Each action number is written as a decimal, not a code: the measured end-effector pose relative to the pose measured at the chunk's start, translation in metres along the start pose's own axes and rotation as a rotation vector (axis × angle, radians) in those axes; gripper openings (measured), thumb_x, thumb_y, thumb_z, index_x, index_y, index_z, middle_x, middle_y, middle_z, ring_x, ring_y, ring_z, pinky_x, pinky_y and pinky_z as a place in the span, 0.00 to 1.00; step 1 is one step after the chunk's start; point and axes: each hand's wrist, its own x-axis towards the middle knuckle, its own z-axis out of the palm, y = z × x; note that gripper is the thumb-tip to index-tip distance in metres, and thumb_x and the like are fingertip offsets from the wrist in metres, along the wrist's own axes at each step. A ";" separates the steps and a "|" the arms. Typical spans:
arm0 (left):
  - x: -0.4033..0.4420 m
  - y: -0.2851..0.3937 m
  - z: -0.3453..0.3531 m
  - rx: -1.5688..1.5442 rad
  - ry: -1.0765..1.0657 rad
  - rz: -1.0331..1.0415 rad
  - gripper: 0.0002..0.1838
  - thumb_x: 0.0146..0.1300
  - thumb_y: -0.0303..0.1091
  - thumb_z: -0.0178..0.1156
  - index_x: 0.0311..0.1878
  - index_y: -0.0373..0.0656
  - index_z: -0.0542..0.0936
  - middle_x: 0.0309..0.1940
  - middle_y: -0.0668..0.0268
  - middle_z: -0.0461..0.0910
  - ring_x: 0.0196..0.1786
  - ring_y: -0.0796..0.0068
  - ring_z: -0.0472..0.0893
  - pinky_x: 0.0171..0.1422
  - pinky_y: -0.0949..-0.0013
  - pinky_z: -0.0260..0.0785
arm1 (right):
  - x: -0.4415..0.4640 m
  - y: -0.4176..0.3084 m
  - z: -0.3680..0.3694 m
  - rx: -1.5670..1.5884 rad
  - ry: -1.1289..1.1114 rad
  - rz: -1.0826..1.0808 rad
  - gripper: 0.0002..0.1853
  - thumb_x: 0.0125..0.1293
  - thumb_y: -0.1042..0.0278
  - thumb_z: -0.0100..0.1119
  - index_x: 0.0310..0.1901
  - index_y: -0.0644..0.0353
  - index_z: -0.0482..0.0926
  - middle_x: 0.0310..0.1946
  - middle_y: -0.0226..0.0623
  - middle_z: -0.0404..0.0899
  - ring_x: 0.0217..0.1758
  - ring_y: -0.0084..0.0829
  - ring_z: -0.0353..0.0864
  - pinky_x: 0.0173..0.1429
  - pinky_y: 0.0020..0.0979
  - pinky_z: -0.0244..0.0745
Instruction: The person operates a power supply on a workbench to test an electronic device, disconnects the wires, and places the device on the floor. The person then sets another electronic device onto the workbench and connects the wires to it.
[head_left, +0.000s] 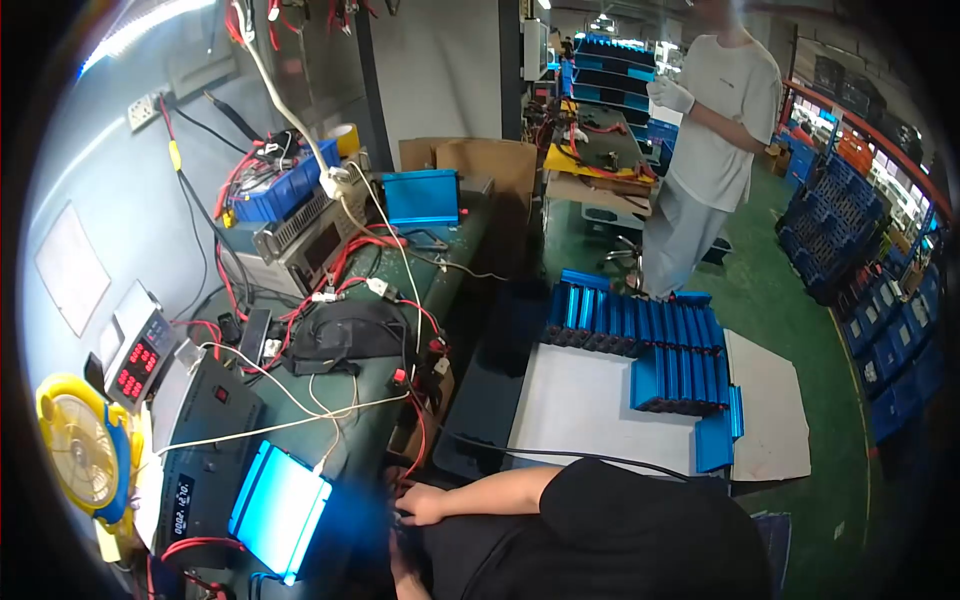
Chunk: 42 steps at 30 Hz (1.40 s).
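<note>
At the bottom centre, my right hand is at the edge of the green workbench, its fingers curled in. What it grips, if anything, is lost in shadow; a red cable runs down close to it. Just below, my left hand shows only in part, its fingers hidden in the dark. A blurred blue patch lies left of both hands. Further left, a bright blue metal case lies on the bench with a white cable at its upper edge and red wires near its lower left.
Beside the case stand a grey instrument, a red-digit display and a yellow fan. A black bag and tangled cables cover the bench. Rows of blue cases fill part of a white-lined tray to the right. A person stands behind.
</note>
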 end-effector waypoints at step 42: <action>0.015 -0.043 -0.070 -0.645 -0.154 -0.333 0.26 0.83 0.49 0.39 0.69 0.41 0.73 0.62 0.61 0.78 0.65 0.68 0.74 0.75 0.63 0.62 | -0.005 -0.004 -0.002 0.047 0.103 -0.045 0.20 0.69 0.50 0.59 0.46 0.61 0.81 0.37 0.55 0.84 0.50 0.56 0.83 0.77 0.53 0.60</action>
